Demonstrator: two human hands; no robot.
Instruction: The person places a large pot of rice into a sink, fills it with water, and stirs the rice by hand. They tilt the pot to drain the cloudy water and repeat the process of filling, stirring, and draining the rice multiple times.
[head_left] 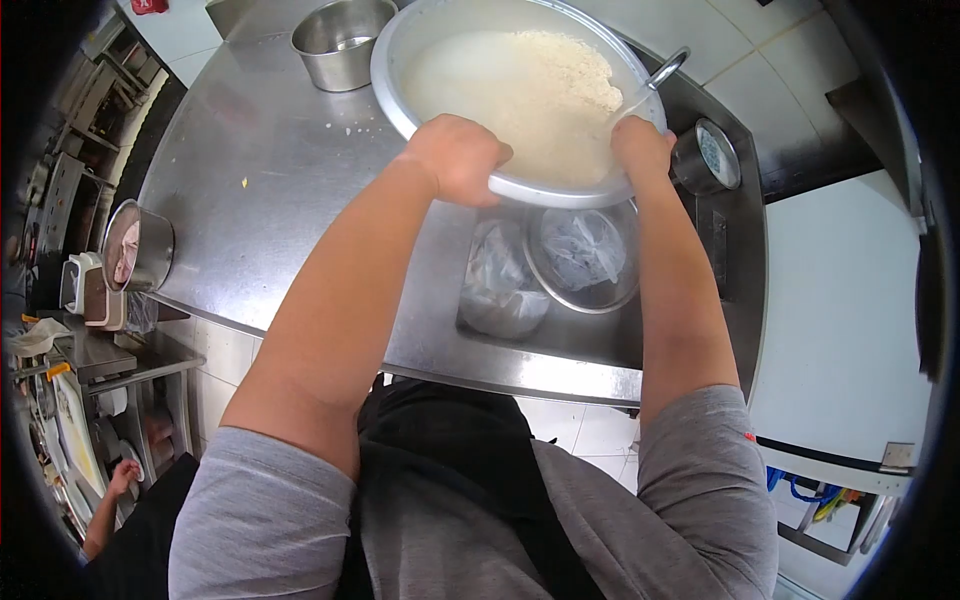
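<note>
A large round metal basin (550, 190) takes up the top middle of the head view, held partly over the sink. Cloudy whitish water (460, 85) fills much of it, and pale grains that look like rice (575, 60) are heaped at its far right. My left hand (460, 160) is closed around the near-left rim, thumb on the inner side. On the right rim, my right hand (643, 150) grips the edge, its fingers partly hidden. Close above that hand is a curved metal tap (670, 68).
Inside the sink (600, 335) lie clear plastic bags (500, 280) and a round metal bowl (580, 305). Metal pots stand at the back left (345, 50), right (705, 157) and far left (150, 245). Another person's hand (125, 475) shows at lower left.
</note>
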